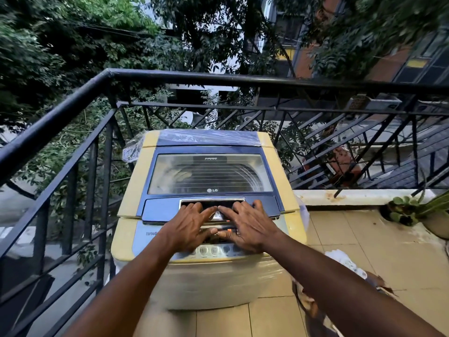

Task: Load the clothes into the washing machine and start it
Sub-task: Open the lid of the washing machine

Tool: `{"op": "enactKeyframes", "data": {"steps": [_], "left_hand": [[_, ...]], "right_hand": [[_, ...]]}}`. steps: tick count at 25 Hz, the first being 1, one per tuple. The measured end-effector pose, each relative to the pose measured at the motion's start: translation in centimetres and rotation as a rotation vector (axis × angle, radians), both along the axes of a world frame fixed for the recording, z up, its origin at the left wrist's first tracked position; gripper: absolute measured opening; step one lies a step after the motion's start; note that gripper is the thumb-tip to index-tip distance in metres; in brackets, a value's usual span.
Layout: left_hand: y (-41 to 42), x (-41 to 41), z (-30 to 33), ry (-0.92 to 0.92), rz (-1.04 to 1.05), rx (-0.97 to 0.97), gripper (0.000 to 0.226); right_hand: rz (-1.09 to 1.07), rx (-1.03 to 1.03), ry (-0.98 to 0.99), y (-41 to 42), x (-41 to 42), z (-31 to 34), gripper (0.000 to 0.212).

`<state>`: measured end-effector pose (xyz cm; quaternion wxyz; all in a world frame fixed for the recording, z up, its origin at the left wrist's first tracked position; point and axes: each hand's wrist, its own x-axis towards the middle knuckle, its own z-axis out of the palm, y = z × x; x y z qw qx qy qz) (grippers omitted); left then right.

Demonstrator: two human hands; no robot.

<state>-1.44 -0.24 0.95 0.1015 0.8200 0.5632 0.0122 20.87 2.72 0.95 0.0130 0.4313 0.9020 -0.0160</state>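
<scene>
A yellowed top-loading washing machine (136,188) with a blue lid (211,173) stands on a balcony. The lid is down, and its glass window shows the drum inside. My left hand (192,227) and my right hand (245,227) rest side by side at the lid's front edge, fingertips in the handle recess (212,204), thumbs over the control panel (213,250). Whether the fingers grip the handle I cannot tell. Clothes (349,266), white and patterned, lie on the floor to the right, partly hidden by my right forearm.
A black metal railing (73,132) runs close along the machine's left side and behind it. Clear plastic wrap (206,136) covers the machine's back. A potted plant (418,210) stands at the right by a low ledge. Beige floor tiles (364,239) lie to the right.
</scene>
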Motion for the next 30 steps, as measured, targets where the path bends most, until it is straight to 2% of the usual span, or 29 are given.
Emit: {"op": "enactKeyframes", "data": {"steps": [2, 5, 8, 11, 14, 16, 19, 21, 24, 27, 30], "left_hand": [[0.8, -0.6, 2.1, 0.016, -0.039, -0.023, 0.068], [2.6, -1.8, 5.6, 0.078, -0.119, 0.035, 0.070], [4.9, -2.7, 9.2, 0.055, -0.173, 0.121, 0.068], [7.0, -4.4, 12.7, -0.090, -0.121, 0.208, 0.071], [8.9, -6.3, 15.5, -0.265, 0.013, 0.465, 0.057], [10.2, -6.3, 16.9, -0.335, 0.128, 0.637, 0.041], [12.5, -5.5, 18.5, -0.425, 0.249, 0.817, 0.028], [14.1, -5.4, 19.2, -0.362, 0.287, 0.918, 0.021], [16.5, -5.7, 19.5, -0.188, 0.261, 1.042, 0.011], [18.9, -6.1, 19.6, -0.083, 0.197, 0.950, 0.020], [21.2, -7.0, 20.3, -0.009, 0.183, 0.744, 0.046]], "right_hand": [[0.078, 0.058, -0.028, 1.2, 0.7, 1.5, 0.074], [0.183, 0.165, -0.115, 4.1, 1.3, 4.9, 0.088], [0.232, 0.243, -0.066, 6.9, 1.7, 8.5, 0.088], [0.270, 0.285, 0.075, 9.0, 1.9, 11.6, 0.070], [0.246, 0.245, 0.357, 11.6, 1.9, 14.6, 0.049], [0.202, 0.355, 0.471, 13.4, 1.8, 16.7, 0.035], [0.154, 0.614, 0.434, 15.5, 1.1, 19.1, 0.018], [0.160, 0.720, 0.374, 16.9, 0.3, 19.9, 0.010], [0.088, 0.810, 0.301, 19.0, -0.9, 20.4, 0.014], [0.031, 0.806, 0.292, 20.7, -2.1, 20.3, 0.029], [-0.070, 0.633, 0.260, 22.7, -3.2, 19.9, 0.048]]}}
